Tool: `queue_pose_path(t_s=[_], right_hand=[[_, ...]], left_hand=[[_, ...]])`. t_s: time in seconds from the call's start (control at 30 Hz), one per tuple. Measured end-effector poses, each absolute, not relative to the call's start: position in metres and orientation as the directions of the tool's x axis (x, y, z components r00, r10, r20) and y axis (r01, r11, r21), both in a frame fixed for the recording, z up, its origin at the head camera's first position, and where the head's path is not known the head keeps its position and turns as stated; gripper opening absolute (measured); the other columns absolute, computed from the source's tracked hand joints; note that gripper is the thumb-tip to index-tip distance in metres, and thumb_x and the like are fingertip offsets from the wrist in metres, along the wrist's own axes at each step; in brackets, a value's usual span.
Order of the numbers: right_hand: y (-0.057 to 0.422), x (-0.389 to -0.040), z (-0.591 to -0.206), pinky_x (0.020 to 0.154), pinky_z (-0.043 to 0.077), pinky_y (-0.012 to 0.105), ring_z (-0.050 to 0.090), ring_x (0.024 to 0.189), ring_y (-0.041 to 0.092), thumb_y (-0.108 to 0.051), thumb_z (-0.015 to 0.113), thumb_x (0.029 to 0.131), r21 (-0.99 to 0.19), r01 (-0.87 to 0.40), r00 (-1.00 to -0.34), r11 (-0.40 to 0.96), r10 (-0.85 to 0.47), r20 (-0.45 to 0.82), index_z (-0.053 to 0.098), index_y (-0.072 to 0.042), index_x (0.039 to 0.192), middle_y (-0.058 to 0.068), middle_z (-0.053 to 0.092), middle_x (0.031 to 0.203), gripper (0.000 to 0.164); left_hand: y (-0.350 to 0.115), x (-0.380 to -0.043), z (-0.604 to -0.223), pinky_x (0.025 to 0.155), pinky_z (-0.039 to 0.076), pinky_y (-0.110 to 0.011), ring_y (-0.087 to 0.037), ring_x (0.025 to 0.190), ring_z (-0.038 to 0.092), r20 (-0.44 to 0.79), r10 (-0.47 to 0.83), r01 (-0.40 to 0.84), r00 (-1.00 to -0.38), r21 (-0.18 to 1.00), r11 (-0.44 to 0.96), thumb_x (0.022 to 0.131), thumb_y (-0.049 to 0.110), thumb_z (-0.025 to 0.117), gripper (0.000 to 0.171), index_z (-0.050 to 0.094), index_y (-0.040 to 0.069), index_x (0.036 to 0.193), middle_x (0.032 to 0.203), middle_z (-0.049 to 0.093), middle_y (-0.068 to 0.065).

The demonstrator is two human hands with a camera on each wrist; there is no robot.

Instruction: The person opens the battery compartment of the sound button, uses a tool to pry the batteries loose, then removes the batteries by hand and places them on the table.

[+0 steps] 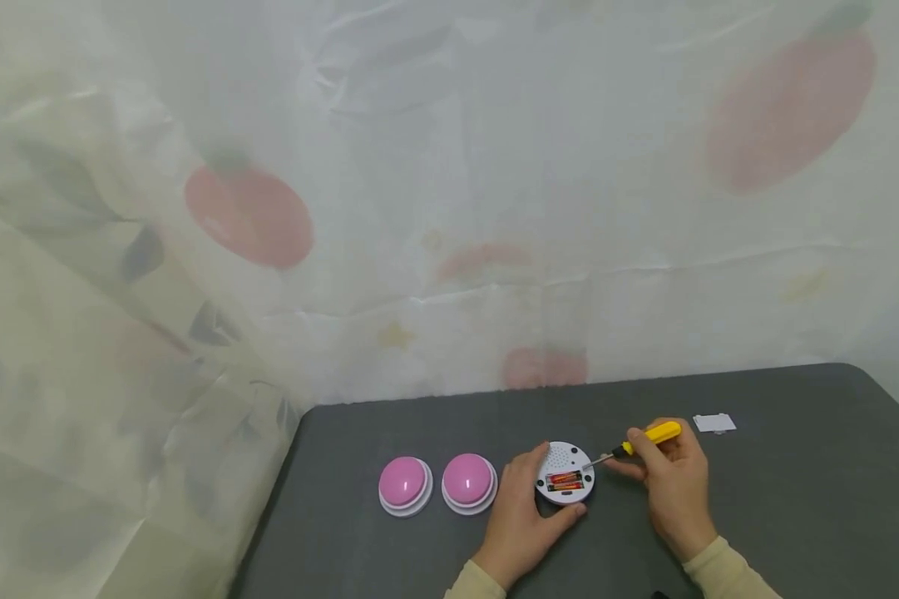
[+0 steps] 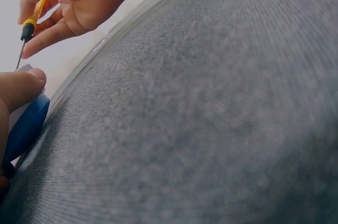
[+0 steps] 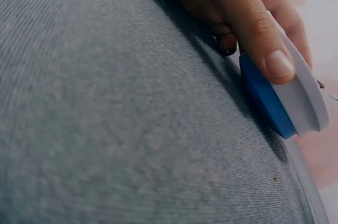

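Observation:
A round white button device (image 1: 560, 457) lies underside up, its battery compartment uncovered and two red-and-black batteries (image 1: 565, 481) inside. Its blue dome (image 3: 264, 100) faces down in the right wrist view. My left hand (image 1: 520, 509) grips the device by its rim, thumb on the near side and fingers on the far side. In my right hand (image 1: 674, 491) is a screwdriver (image 1: 662, 432) with a yellow handle and black collar, pinched near the handle. The shaft slants down to the left, its tip at the right edge of the compartment; whether it touches a screw is too small to tell.
Left of the device stand two pink-domed button devices, a nearer one (image 1: 467, 480) and a farther one (image 1: 402, 482). A small white plate like a battery cover (image 1: 714, 423) lies at the back right of the dark grey table (image 1: 793, 499). A patterned curtain (image 1: 419, 166) hangs behind.

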State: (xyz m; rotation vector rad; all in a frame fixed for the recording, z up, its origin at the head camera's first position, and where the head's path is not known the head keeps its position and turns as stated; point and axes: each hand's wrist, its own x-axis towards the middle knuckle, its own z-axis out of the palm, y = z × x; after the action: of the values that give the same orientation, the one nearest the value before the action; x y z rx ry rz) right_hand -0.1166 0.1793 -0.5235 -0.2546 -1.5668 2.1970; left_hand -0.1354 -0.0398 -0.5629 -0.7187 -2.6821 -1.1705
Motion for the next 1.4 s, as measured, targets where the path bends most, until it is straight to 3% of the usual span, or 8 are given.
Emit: queue_pose_path(t_s=[0.13,0.37,0.63,0.87,1.13,1.27,1.4], right_hand=[[0.183,-0.117,-0.525,0.069,0.065,0.047,0.067,0.085,0.019,0.005,0.066,0.106,-0.922,-0.260,-0.873,-0.286,0.478,0.097,0.044,0.013,0.120,0.013,0.054,0.100,0.027],[0.185,-0.118,-0.524,0.066,0.065,0.047,0.068,0.082,0.022,0.008,0.065,0.105,-0.899,-0.293,-0.842,-0.326,0.533,0.081,0.044,0.016,0.119,0.014,0.055,0.098,0.026],[0.183,-0.120,-0.523,0.062,0.064,0.044,0.070,0.079,0.027,0.008,0.068,0.103,-0.887,-0.356,-0.783,-0.293,0.611,0.113,0.047,0.019,0.118,0.016,0.057,0.095,0.027],[0.176,-0.117,-0.528,0.059,0.063,0.034,0.072,0.071,0.018,0.016,0.071,0.097,-0.919,-0.383,-0.776,-0.091,0.572,0.267,0.052,0.020,0.112,0.014,0.062,0.090,0.024],[0.173,-0.115,-0.532,0.061,0.061,0.025,0.069,0.073,0.013,0.022,0.070,0.093,-0.897,-0.440,-0.731,0.044,0.563,0.386,0.053,0.021,0.109,0.009,0.061,0.090,0.024],[0.173,-0.113,-0.534,0.067,0.060,0.017,0.067,0.077,0.009,0.022,0.073,0.092,-0.897,-0.407,-0.712,0.173,0.555,0.430,0.059,0.017,0.108,0.005,0.061,0.093,0.022],[0.171,-0.112,-0.534,0.069,0.060,0.019,0.068,0.079,0.010,0.023,0.073,0.090,-0.881,-0.422,-0.719,0.213,0.514,0.469,0.060,0.016,0.109,0.007,0.062,0.096,0.024]], left_hand=[[-0.037,-0.134,-0.562,0.109,0.051,-0.041,-0.016,0.127,0.057,0.338,0.376,0.505,-0.863,0.626,0.595,0.086,0.052,0.092,0.082,0.058,0.019,0.153,0.138,0.060,0.001],[-0.035,-0.132,-0.564,0.108,0.051,-0.040,-0.018,0.129,0.055,0.438,0.351,0.560,-0.828,0.605,0.567,0.083,0.057,0.093,0.077,0.058,0.013,0.136,0.138,0.057,-0.002],[-0.041,-0.134,-0.563,0.107,0.052,-0.043,-0.023,0.135,0.055,0.420,0.323,0.529,-0.848,0.651,0.544,0.092,0.057,0.084,0.051,0.053,0.020,0.108,0.144,0.055,-0.007],[-0.043,-0.135,-0.562,0.112,0.049,-0.054,-0.033,0.146,0.049,0.418,0.334,0.535,-0.845,0.678,0.505,0.095,0.048,0.082,0.035,0.059,0.024,0.105,0.163,0.044,-0.018],[-0.043,-0.136,-0.566,0.114,0.049,-0.048,-0.027,0.144,0.053,0.401,0.404,0.564,-0.822,0.672,0.479,0.097,0.043,0.081,0.037,0.062,0.023,0.122,0.156,0.053,-0.012],[-0.043,-0.135,-0.567,0.114,0.049,-0.046,-0.025,0.145,0.051,0.375,0.423,0.551,-0.825,0.697,0.458,0.096,0.039,0.083,0.034,0.061,0.024,0.117,0.157,0.052,-0.010],[-0.043,-0.135,-0.567,0.113,0.050,-0.045,-0.023,0.142,0.054,0.385,0.440,0.569,-0.811,0.693,0.443,0.096,0.038,0.084,0.032,0.061,0.024,0.114,0.154,0.055,-0.005]])
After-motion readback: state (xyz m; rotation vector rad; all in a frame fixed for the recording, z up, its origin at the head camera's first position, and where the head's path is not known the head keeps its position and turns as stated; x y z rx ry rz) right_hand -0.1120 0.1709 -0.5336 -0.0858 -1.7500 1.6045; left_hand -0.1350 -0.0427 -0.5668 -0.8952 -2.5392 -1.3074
